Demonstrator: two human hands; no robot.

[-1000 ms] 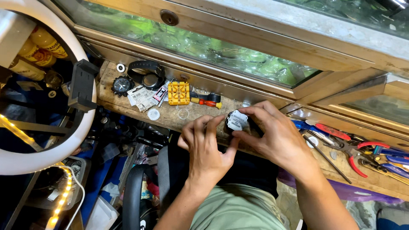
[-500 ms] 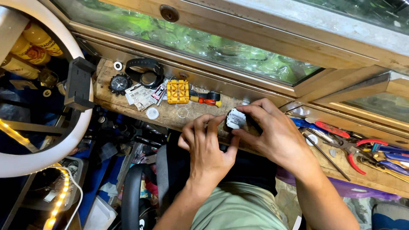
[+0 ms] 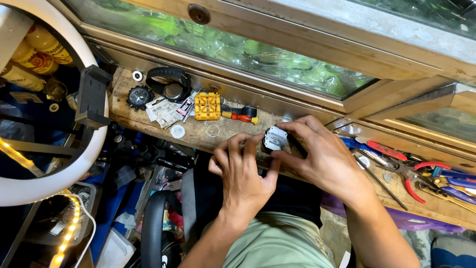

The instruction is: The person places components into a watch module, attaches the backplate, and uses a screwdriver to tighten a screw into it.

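Both hands were on a small watch case, held back side up just over the front edge of the wooden counter. Right hand was curled around it, thumb below and index finger arched over the top edge, so closed on the case. Left hand was half closed, fingertips pressing at the case's left side; couldn't tell if it held a small tool or part, fingers hid that.

Progress, as a judgement: work was mid-way. The light-coloured back plate appeared seated on the case, no strap visible on it. Whether the back was being pressed in or pried off, the view didn't settle.

Untouched on the counter: yellow watch holder block, red-handled screwdriver just beside it, a black strapped watch, a dark round watch head, some paper slips, a clear round disc. Red-handled pliers and other hand tools lay well to the right. A ring light stood at the left.
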